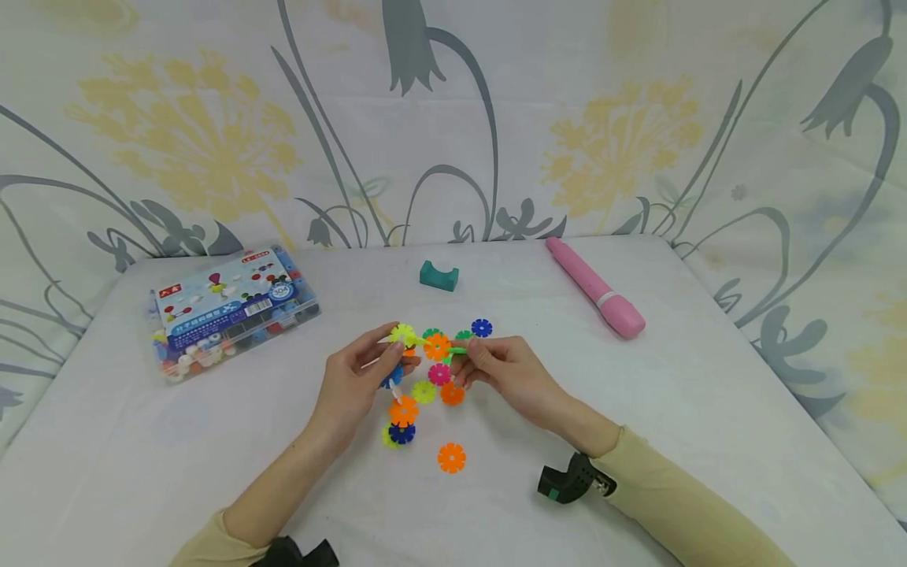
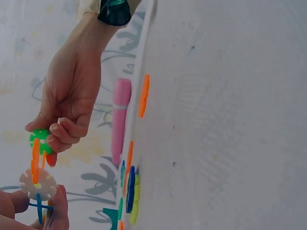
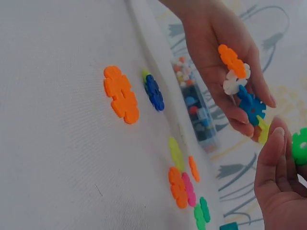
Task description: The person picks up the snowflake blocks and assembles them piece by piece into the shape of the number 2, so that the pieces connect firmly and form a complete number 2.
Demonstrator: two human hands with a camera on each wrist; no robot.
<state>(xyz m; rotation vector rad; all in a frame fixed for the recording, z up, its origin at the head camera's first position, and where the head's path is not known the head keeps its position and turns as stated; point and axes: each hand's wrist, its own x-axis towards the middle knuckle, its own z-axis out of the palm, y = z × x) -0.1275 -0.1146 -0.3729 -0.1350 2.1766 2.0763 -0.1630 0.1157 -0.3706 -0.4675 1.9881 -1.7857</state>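
Over the table (image 1: 113, 449), mid-frame, your left hand (image 1: 350, 382) and right hand (image 1: 513, 374) sit close: the left grips the linked discs (image 3: 252, 108), the right pinches a green disc (image 2: 42, 142). Brace near the yellow piece (image 3: 263, 129), push squarely; whether they touch is hard to tell.

The head view looks forward and down from above, taking in most of the desk (image 1: 383, 512) and the floral backdrop (image 1: 453, 134); the left wrist view, close, low and sideways, faces the right fingers (image 2: 71, 128); the right wrist view, likewise, faces the left fingers (image 3: 232, 112); all three share both.
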